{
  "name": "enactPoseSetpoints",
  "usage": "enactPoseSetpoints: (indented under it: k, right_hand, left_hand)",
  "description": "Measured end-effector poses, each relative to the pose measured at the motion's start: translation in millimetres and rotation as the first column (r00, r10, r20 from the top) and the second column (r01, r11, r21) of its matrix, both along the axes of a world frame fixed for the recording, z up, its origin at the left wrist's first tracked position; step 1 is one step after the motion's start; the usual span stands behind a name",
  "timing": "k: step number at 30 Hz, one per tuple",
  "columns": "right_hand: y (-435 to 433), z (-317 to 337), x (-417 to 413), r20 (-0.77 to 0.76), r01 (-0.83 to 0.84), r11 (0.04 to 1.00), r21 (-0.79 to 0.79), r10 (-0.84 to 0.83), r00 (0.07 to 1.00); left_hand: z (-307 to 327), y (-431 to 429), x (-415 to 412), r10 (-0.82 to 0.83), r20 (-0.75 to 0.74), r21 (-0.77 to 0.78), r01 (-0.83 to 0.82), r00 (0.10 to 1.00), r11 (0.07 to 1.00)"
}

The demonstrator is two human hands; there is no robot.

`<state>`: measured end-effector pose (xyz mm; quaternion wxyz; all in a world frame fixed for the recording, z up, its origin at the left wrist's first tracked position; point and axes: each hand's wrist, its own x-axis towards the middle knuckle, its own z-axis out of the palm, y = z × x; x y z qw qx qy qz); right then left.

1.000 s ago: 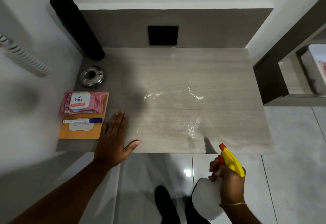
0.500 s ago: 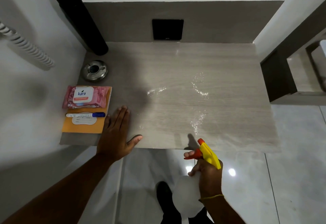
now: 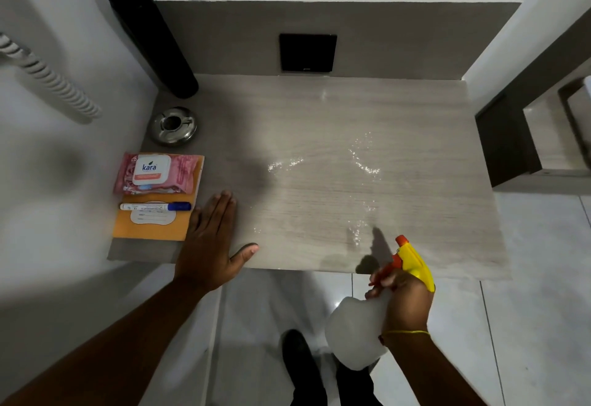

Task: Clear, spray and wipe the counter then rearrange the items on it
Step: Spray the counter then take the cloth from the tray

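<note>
The wood-grain counter (image 3: pixel 319 124) has wet droplets across its middle and right. My left hand (image 3: pixel 211 239) lies flat on its front edge, fingers straight. My right hand (image 3: pixel 404 297) grips a white spray bottle (image 3: pixel 355 332) with a yellow head and orange nozzle (image 3: pixel 412 258) at the counter's front right edge, fingers on the trigger. At the counter's left lie a pink wipes pack (image 3: pixel 156 174), an orange envelope (image 3: pixel 153 223) under it, and a blue-capped marker (image 3: pixel 155 206) on the envelope.
A tall black bottle (image 3: pixel 150 31) leans in the back left corner, with a round steel ashtray (image 3: pixel 173 126) in front of it. A black wall plate (image 3: pixel 307 52) sits on the backsplash. A dark shelf unit (image 3: pixel 524 124) borders the right. White tiled floor lies below.
The spray bottle in my right hand shifted left, then back right and up to the counter's front edge. My left hand stayed flat on the counter.
</note>
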<state>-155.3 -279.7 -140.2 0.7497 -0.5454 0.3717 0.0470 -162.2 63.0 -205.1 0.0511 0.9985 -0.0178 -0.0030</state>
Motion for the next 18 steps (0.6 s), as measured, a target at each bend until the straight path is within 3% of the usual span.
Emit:
enactPoseSetpoints:
  k: [9,18]
  right_hand:
    - [23,3,4,0.008,0.054,0.998,-0.01,-0.054,0.998]
    - [23,21,13,0.152,-0.079,0.968,-0.238,0.118,0.981]
  left_hand:
    - [3,0,1,-0.005,-0.003,0.002,0.005,1.0,1.0]
    - [23,-14,1,0.079,-0.109,-0.019,-0.082,0.991,0.996]
